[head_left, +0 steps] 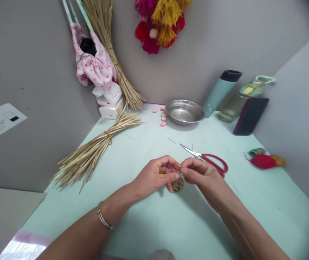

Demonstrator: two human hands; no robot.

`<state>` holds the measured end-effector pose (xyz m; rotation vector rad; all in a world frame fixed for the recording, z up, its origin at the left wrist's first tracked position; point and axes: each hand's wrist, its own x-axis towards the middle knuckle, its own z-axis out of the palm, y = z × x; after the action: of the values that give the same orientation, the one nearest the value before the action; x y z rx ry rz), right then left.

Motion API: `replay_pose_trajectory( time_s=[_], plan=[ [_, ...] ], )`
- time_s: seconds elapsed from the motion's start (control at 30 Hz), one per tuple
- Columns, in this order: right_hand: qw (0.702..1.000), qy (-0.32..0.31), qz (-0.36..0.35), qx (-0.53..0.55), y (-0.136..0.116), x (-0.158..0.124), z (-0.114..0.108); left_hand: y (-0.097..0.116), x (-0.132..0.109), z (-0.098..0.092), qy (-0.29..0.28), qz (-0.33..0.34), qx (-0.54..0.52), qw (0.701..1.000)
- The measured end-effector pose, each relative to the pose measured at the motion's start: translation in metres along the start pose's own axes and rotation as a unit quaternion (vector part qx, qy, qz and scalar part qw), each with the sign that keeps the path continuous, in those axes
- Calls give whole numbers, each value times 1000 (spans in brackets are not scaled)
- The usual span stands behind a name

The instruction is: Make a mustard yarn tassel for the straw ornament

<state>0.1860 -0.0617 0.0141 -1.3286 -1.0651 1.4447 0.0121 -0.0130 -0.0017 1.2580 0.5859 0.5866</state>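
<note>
Small round mottled yellow-brown ball point(177, 185); held between left hand point(154, 177) and right hand point(203, 175).

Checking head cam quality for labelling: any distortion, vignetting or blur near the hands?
Head view: fisheye bending at edges, dark vignette in right corners; even light, soft shadow under the left hand and right hand; both sharp, the yellowish bundle between them unresolved.

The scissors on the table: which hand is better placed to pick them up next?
Right, probably. Both hands pinch the small yellow piece, but the right hand is just beside the red handles of the scissors; the left hand is farther off.
</note>
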Motion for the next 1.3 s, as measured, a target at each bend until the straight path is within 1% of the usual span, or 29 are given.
replay_pose_trajectory(
  time_s=[0.1,0.17,0.37,0.5,0.63,0.8,0.97,1.13,1.3],
  plan=[
    [1000,6,10,21,-2,0,2,1,-1,1,18,1,13,1000],
    [999,16,15,43,-3,0,3,2,-1,0,20,0,8,1000],
    [996,11,29,87,-4,-1,2,0,-1,-1,10,-9,-53,999],
    [996,23,26,77,-3,-2,0,-1,-1,1,12,-2,-91,996],
    [997,48,12,57,-1,0,-1,0,-1,2,35,19,-117,992],
    [998,55,-7,36,-1,1,1,0,0,3,47,28,-108,993],
    [997,50,-33,38,-5,-3,3,-1,0,4,66,52,-112,990],
    [997,32,-46,53,-7,-5,4,8,-3,1,69,37,-98,992],
    [996,24,-41,79,-5,-4,3,15,-5,-3,60,43,-126,989]
  ],
)
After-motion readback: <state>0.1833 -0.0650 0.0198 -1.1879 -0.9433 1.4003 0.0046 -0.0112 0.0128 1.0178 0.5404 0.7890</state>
